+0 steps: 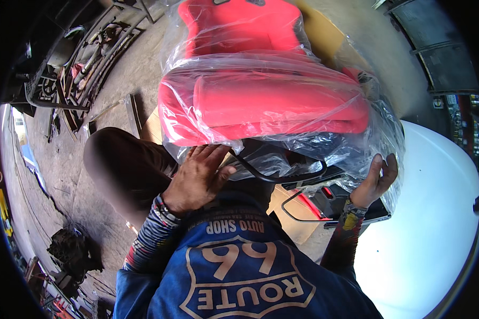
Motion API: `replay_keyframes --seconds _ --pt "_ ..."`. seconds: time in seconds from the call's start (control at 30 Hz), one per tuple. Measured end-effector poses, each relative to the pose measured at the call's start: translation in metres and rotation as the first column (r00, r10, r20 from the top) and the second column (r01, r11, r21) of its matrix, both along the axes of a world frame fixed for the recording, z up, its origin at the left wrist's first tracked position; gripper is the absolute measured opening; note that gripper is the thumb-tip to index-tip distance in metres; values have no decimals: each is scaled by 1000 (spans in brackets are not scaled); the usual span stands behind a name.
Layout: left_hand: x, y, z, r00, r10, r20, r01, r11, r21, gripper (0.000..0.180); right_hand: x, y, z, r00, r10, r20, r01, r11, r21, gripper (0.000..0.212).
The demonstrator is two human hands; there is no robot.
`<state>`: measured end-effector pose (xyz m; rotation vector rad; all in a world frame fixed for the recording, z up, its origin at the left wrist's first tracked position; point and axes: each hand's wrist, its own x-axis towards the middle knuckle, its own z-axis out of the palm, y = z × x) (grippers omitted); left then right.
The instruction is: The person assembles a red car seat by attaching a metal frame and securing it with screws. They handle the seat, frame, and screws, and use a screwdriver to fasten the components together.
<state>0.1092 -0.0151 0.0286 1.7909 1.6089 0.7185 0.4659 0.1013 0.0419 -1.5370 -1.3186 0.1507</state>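
Note:
A red bucket-style car seat (277, 101), wrapped in clear plastic film (391, 133), stands in front of me with its cushion toward my body. My left hand (199, 178) lies with straight fingers against the cushion's lower front edge, on the left. My right hand (375, 183) is at the right side by the loose film, thumb and fingers apart; whether it presses on the film I cannot tell. Between the hands, a bent black bar (282, 178) juts out under the cushion. Below it lies a red and black part (316, 204) with a thin metal frame, partly covered by film.
A large white curved panel (426, 223) fills the right side. Cardboard (290, 218) lies beneath the seat. Scrap metal bars and pipes (93, 64) are piled at the far left, and a dark lump (72, 250) sits on the concrete floor. My bent knee (117, 165) is left of the seat.

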Motion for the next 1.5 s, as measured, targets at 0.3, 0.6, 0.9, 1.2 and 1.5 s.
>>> replay_keyframes --seconds 0.3,0.6,0.9,1.2,1.5 --pt "3 -28 -32 560 754 343 -803 596 1 40 16 19 -37 896 78 437 23 975 -221 74" --pt "16 -14 -42 693 687 219 -681 723 -113 28 -29 22 -37 771 525 360 -362 827 -430 24" --pt "-13 -12 -30 858 500 119 -443 837 -320 26 -74 -27 -1 244 846 475 -717 487 -499 51" --pt "-21 -13 -1 463 648 604 -596 733 -329 50 -77 -21 -19 368 874 319 -796 473 -379 28" --pt "-37 49 -18 326 594 735 -623 720 -306 58 -112 -9 -21 536 843 48 -825 535 -183 55"
